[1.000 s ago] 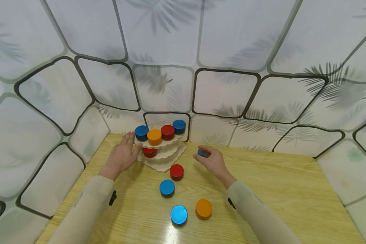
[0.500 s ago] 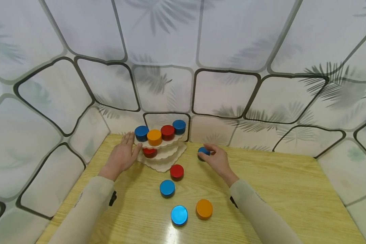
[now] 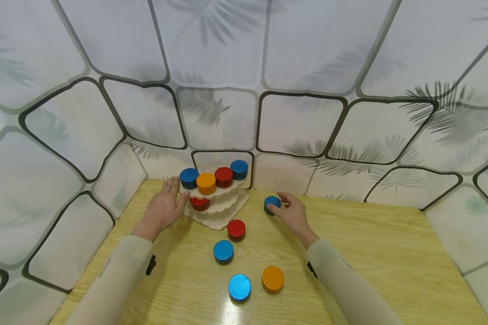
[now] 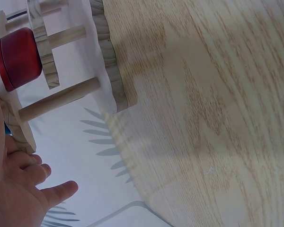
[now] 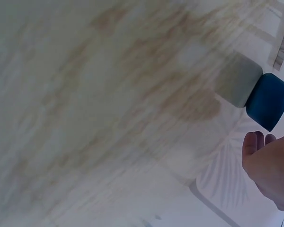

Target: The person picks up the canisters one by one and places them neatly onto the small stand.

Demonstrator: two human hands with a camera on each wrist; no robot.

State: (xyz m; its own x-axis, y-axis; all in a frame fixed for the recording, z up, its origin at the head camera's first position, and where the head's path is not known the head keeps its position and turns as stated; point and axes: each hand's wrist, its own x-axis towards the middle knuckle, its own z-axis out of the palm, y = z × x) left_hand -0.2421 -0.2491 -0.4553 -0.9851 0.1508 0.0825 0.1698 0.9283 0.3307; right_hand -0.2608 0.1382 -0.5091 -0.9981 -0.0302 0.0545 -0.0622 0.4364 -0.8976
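Note:
A three-tier wooden stand point(image 3: 217, 221) with wavy edges stands near the back wall. Its top tier bears two round blue tins point(image 3: 189, 178), an orange tin point(image 3: 206, 183) and a red tin point(image 3: 224, 177). Another red tin point(image 4: 20, 56) sits on the tier below. My left hand point(image 3: 162, 208) rests with straight fingers against the stand's left side. To the right of the stand, a blue tin point(image 5: 269, 101) stands on the table. My right hand point(image 3: 292, 216) is beside it, thumb overlapping its front in the head view; its fingers are apart from the tin in the right wrist view.
On the wooden table point(image 3: 362, 253), a red tin point(image 3: 236, 230), a blue tin point(image 3: 223, 251), a shiny blue tin point(image 3: 239, 287) and an orange tin point(image 3: 273, 279) stand between the arms. A patterned wall covering point(image 3: 301, 126) rises behind and at the left.
My right hand has set the blue tin down, loosened its fingers and drawn slightly to the right, uncovering more of the tin. The left hand stays against the stand.

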